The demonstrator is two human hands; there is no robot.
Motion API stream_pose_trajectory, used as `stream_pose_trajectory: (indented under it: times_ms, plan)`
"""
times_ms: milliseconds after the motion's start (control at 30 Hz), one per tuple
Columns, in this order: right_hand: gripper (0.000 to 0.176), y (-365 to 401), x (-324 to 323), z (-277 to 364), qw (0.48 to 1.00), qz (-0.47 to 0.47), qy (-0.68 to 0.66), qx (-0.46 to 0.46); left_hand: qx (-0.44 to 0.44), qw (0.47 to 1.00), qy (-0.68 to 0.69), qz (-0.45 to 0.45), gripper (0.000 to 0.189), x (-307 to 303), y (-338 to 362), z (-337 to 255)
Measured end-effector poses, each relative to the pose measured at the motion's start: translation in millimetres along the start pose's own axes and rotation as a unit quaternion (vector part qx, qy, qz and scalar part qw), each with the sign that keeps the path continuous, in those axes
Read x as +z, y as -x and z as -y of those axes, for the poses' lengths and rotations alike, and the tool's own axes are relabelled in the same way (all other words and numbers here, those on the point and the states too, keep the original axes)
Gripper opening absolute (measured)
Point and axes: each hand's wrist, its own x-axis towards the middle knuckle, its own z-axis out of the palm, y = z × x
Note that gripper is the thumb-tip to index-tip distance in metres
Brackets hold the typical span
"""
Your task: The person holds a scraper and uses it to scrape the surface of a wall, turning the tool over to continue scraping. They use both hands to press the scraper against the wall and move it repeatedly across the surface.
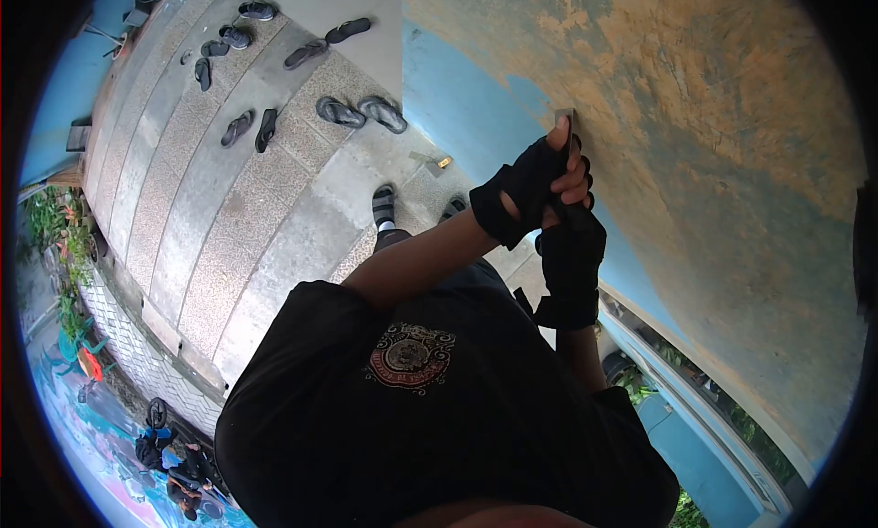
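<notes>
My left hand [533, 185], in a black fingerless glove, grips a scraper [564, 118] whose small metal blade presses flat against the wall [713, 117] on my right. The thumb lies along the tool, and the handle is hidden inside the grip. My right hand [572, 254], gloved the same way, wraps just behind the left hand on the same tool. The wall shows worn blue paint with large orange-brown patches where paint has come off. My black shirt fills the bottom of the view.
Several sandals [340, 113] lie scattered on the speckled stone steps [210, 190] to the left. My feet [384, 203] stand near the wall's base. Potted plants [55, 235] and a parked motorbike [160, 432] are lower left; a window frame [704, 409] runs lower right.
</notes>
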Motion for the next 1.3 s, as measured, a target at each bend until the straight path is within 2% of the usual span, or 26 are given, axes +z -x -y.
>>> stream_pose_trajectory:
  times_ms: [167, 233, 333, 367, 433, 467, 600, 733, 800, 900, 1033, 1100, 1167, 1200, 1300]
  plan:
    - [0.016, -1.5, 4.4, -8.8, 0.999, 0.003, -0.028, -0.033, 0.019, 1.000, 0.016, -0.001, 0.055, -3.6, -4.6, -5.1]
    - [0.014, 6.1, -3.3, -4.4, 0.999, 0.000, 0.039, 0.003, 0.018, 1.000, 0.017, -0.016, 0.055, 2.9, -1.6, 1.2]
    - [0.013, 1.2, 3.0, -5.7, 1.000, -0.003, -0.011, -0.016, -0.005, 1.000, -0.007, -0.018, 0.055, -7.3, -2.4, -2.5]
    - [0.013, -0.8, 6.4, -5.7, 1.000, -0.005, -0.009, -0.012, 0.008, 1.000, 0.008, 0.011, 0.055, -18.0, -6.8, -9.9]
    - [0.014, -10.4, 14.6, -5.6, 0.995, -0.026, 0.000, -0.101, 0.024, 0.999, 0.027, 0.040, 0.055, -18.8, -8.5, -10.0]
    - [0.014, -8.0, 12.8, -5.9, 1.000, -0.010, -0.013, -0.025, 0.022, 0.999, 0.023, 0.030, 0.055, -17.1, -8.4, -8.7]
    - [0.013, 4.5, 5.8, -1.4, 0.999, -0.010, -0.032, 0.033, -0.014, 0.999, 0.034, 0.003, 0.054, -11.8, -1.5, 2.5]
    - [0.014, -7.4, 13.8, -5.2, 0.999, -0.006, -0.032, -0.026, 0.026, 1.000, 0.008, 0.000, 0.054, -14.0, -5.3, -9.7]
    - [0.015, -2.2, 7.9, -2.0, 0.999, 0.006, -0.039, 0.025, 0.009, 0.999, 0.026, -0.032, 0.054, -6.2, -2.0, -4.1]
    - [0.015, 2.1, 6.6, -1.1, 1.000, -0.012, 0.006, 0.017, -0.015, 1.000, 0.014, -0.024, 0.054, -3.5, 0.5, -2.2]
    - [0.015, -7.1, 17.9, -3.9, 0.999, -0.011, -0.044, 0.002, 0.021, 1.000, 0.000, 0.017, 0.056, -19.7, -5.7, -11.3]
    - [0.015, 4.4, 6.0, -5.4, 1.000, -0.020, -0.014, -0.007, 0.005, 1.000, 0.017, 0.006, 0.056, -9.7, -0.7, 3.6]
    - [0.015, 14.1, -4.9, -4.1, 0.998, -0.020, -0.008, 0.053, -0.005, 1.000, 0.022, 0.004, 0.056, 1.3, -2.1, 8.5]
    - [0.015, 11.5, -3.8, -3.9, 0.998, -0.020, -0.009, 0.051, -0.006, 1.000, 0.011, -0.005, 0.055, 4.7, -1.0, 11.3]
    - [0.015, 6.6, 2.4, -5.9, 0.994, -0.047, 0.090, -0.047, -0.023, 0.999, 0.025, -0.005, 0.055, -5.2, -2.9, 4.2]
